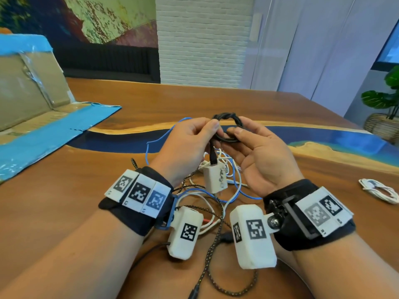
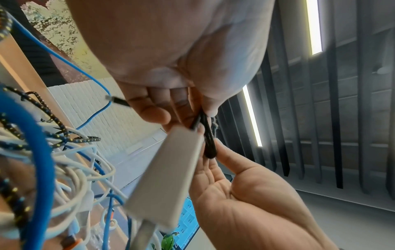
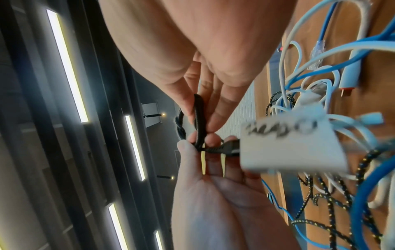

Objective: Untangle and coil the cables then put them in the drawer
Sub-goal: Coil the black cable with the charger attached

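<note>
A small coil of black cable (image 1: 226, 128) is held up above the table between both hands. My left hand (image 1: 192, 141) pinches its left side and my right hand (image 1: 252, 147) pinches its right side with thumb and fingers. From the coil's end a white adapter block (image 1: 214, 176) hangs down (image 2: 171, 177) (image 3: 288, 145). Beneath the hands lies a tangle of blue, white and speckled black cables (image 1: 213, 203). A coiled white cable (image 1: 379, 189) lies apart at the right. No drawer is visible.
The wooden table (image 1: 280, 108) has a blue resin strip across it. A cardboard box with blue tape (image 1: 32, 87) stands open at the far left. A potted plant (image 1: 384, 100) stands beyond the right edge.
</note>
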### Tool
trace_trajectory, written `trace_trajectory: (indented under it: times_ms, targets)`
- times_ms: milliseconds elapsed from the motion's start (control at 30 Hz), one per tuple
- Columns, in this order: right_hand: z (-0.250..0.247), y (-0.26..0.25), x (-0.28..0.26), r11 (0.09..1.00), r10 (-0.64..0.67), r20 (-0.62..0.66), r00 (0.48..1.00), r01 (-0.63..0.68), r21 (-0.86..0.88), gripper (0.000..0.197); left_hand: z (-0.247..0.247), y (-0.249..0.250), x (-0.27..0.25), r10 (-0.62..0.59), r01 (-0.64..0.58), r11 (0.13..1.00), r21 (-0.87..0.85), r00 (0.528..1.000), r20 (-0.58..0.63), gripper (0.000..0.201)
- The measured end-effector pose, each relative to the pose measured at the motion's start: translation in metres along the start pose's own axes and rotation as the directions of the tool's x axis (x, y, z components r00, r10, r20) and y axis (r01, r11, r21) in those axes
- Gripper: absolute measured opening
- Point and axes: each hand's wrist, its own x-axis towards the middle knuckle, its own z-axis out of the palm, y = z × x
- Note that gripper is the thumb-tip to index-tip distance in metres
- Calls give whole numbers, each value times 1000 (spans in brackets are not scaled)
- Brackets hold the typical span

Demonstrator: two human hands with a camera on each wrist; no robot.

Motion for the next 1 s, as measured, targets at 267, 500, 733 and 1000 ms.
trace_trajectory:
  times_ms: [267, 500, 733, 1000]
  targets:
    - [0, 4, 1, 952, 62, 28, 998, -51, -303, 13, -2, 1, -1, -24, 25, 1000, -20, 1000, 14, 32]
    - [-1, 5, 0, 921, -33, 135, 990, 83, -381, 39, 2, 5, -2, -73, 83, 984, -156, 995, 70, 30]
    - [-5, 12, 4, 866, -77, 56, 995, 94, -491, 59, -1, 1, 1, -109, 110, 988, -113, 994, 15, 35]
    - [0, 17, -2, 656, -55, 178, 982, 170, -735, 28, -4, 2, 4, -221, 214, 962, -170, 975, -19, 35]
